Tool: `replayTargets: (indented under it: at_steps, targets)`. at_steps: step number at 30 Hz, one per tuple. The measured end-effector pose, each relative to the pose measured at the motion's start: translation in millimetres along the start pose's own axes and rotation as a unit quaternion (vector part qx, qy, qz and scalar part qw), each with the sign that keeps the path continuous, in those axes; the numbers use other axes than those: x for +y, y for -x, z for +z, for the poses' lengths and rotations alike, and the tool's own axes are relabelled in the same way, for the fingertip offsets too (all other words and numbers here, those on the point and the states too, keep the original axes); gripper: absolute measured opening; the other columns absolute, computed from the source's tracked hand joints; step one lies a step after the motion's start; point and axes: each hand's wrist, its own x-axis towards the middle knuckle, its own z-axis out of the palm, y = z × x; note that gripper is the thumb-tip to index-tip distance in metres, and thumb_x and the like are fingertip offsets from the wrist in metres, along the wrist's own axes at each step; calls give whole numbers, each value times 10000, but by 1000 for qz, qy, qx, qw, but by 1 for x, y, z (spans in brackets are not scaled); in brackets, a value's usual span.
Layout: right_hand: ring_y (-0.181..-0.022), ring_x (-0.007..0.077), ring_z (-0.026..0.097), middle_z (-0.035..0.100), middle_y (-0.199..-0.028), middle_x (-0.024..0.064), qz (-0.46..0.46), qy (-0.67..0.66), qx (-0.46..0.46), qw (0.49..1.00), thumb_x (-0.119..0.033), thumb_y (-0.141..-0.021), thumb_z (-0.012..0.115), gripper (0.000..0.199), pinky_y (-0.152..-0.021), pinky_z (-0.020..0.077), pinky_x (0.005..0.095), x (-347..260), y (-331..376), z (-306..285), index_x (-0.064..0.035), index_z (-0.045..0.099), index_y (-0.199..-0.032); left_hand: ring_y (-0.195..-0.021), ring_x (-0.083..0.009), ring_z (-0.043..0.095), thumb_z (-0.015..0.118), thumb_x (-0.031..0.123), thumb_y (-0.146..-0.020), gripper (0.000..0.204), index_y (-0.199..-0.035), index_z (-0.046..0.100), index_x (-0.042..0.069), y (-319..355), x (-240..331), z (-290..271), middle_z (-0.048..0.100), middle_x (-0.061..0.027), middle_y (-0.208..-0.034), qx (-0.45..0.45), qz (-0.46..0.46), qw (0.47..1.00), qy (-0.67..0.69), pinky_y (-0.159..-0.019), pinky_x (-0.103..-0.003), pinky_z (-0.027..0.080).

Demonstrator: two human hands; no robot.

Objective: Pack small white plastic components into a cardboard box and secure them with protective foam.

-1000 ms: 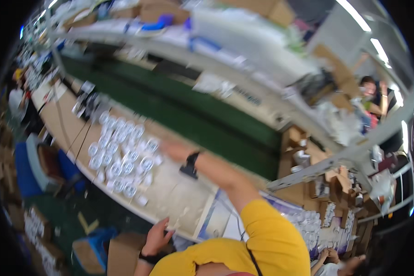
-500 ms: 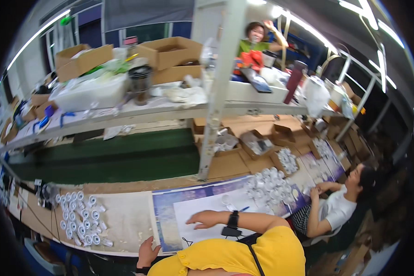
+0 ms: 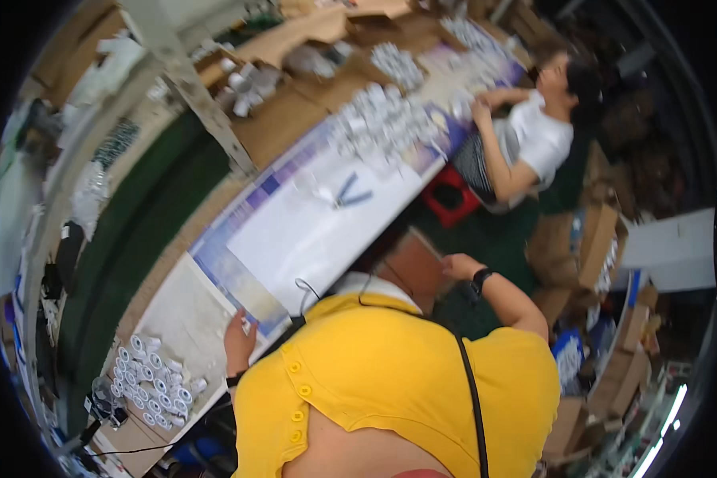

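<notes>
My left hand (image 3: 240, 341) is at the near edge of the workbench (image 3: 185, 307), thumb and fingers apart, holding nothing that shows. Off to the right, past the bench edge, my right hand (image 3: 460, 268) hangs in the air with loose fingers and wears a dark wrist strap. Below it stands a brown carton (image 3: 413, 267). On the white sheet (image 3: 295, 247) lies a blue-handled tool (image 3: 350, 191) like pliers or nippers, slightly blurred. Many white round parts (image 3: 153, 382) with grey ring faces stand grouped on the bench beyond my left hand.
A heap of white parts (image 3: 382, 123) covers the far bench. A seated co-worker (image 3: 526, 131) in a white top handles something there, beside a red stool (image 3: 452, 197). Open cartons (image 3: 577, 247) stand on the floor at right. A pale post (image 3: 187, 84) rises behind the bench.
The view has swung right and downward. My right hand has left the white sheet and moved out past the bench edge. My left hand stays by the bench edge.
</notes>
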Motion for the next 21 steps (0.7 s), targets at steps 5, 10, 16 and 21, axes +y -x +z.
replayTargets:
  at_steps: [5,10,16,21]
  targets:
    - [-893,323,614,651,-940,153,110,-39,-39,992,-291,-773,626,309,-781,485,384,56,82,94,-58,637,-975,-919,-268,613,656,168,-798,484,-1225,506,-4,14,-9,16,606,-164,-1104,-56,-33,998,27,-789,-362,486]
    - [-1019,292,590,642,-1047,137,159,-134,-118,971,-285,-744,677,407,-867,462,365,30,113,140,-69,624,-1085,-916,-278,614,650,163,-804,479,-1231,504,4,40,-27,29,603,-164,-1115,-74,-46,996,8,-792,-363,487]
    - [-959,289,615,654,-1010,149,73,-110,-108,985,-282,-747,666,399,-828,481,355,32,96,140,-60,624,-1076,-920,-277,612,646,175,-807,484,-1242,500,21,35,-11,18,600,-162,-1123,-48,-36,998,-8,-798,-363,485]
    - [-829,278,638,659,-914,147,27,-98,-48,994,-245,-782,613,317,-736,494,341,53,56,85,-61,629,-1040,-926,-287,609,646,185,-806,485,-1239,500,23,41,-5,26,599,-164,-1124,1,-54,998,-19,-802,-368,483]
